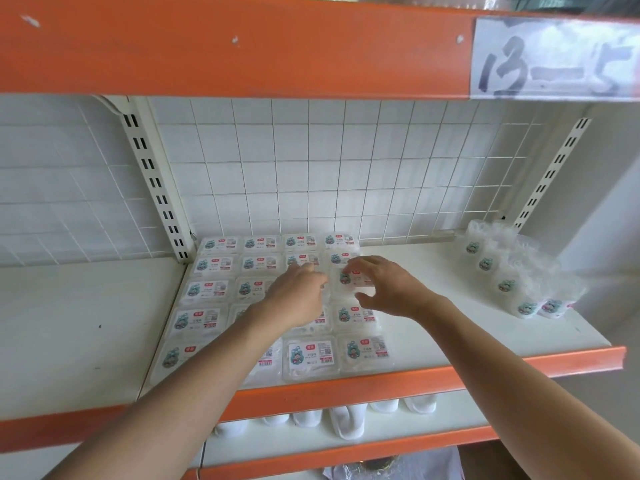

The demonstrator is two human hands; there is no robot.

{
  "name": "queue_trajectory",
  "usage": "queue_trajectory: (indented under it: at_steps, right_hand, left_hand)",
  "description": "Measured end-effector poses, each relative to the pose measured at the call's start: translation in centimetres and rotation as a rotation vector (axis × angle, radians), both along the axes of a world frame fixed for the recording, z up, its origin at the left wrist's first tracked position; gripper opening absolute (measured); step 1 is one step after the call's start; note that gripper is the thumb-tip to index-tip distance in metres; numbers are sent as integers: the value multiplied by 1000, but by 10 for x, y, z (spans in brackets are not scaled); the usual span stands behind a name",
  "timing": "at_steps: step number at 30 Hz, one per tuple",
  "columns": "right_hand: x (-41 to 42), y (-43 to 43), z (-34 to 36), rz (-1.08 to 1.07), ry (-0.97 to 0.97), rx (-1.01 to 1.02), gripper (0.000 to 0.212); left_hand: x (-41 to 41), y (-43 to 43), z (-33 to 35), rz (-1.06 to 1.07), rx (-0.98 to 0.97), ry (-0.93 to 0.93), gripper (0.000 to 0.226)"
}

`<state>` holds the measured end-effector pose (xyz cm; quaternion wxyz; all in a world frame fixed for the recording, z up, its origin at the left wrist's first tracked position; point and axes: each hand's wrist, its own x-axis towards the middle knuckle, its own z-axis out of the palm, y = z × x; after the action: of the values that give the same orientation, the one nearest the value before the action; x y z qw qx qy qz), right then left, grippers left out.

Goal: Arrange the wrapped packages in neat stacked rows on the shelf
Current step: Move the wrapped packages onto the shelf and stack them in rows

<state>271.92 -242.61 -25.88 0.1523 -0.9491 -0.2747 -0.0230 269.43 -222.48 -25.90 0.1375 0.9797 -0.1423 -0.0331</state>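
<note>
Shelf: you face a white shelf (433,306) with an orange front lip and a white wire grid (311,174) behind it.
Packages: the wrapped packages (204,291) lie flat with their labels up on the left part of the bay. They run four across and five deep, edge to edge, and the back row sits at the foot of the wire grid. You cannot tell from this angle how many layers lie under the top one.
Right hand: your right hand (388,285) arches over one package (349,280). The fingers curl down over its far edge and the thumb hooks at its near edge, so you hold it pinched between them.
That package: it is in the right-hand column, third row from the back, its label partly covered by your fingers. The next package in the column lies just in front of it.
Left hand: your left hand (298,296) reaches over the third column, back of the hand up, just beside the left edge of the held package. The fingertips point away from the camera, so you cannot tell whether they press, pinch or only hover.
Forearms: both cross over the front rows and hide several packages there.
Bag: a clear plastic bag (512,275) lies at the right end of the shelf, well apart from the rows, with more packages standing on edge inside it.
Sign: a handwritten label (554,57) reading 13-5 is stuck on the orange beam (242,46) overhead.
Below: white containers (346,420) line the lower shelf.
</note>
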Motion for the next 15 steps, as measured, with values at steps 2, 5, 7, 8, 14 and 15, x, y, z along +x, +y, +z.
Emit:
queue_trajectory:
  at_steps: [2,5,7,8,14,15]
  right_hand:
    - [2,2,-2,5,7,-8,44]
    - [5,4,-6,13,23,-17,44]
    - [6,5,-9,21,31,-31,43]
    - [7,5,-11,24,32,-44,43]
    - [11,1,-21,26,46,-57,42]
    - [11,1,-21,24,43,-48,41]
  left_hand:
    - [-3,1,-3,-12,27,22,40]
    - [-5,3,-6,-23,23,26,45]
    - [-5,4,-7,-37,24,19,45]
    - [-5,4,-7,-43,23,20,45]
    - [-4,11,-6,-30,-57,-10,37]
    - [-2,12,-5,-19,-49,-33,35]
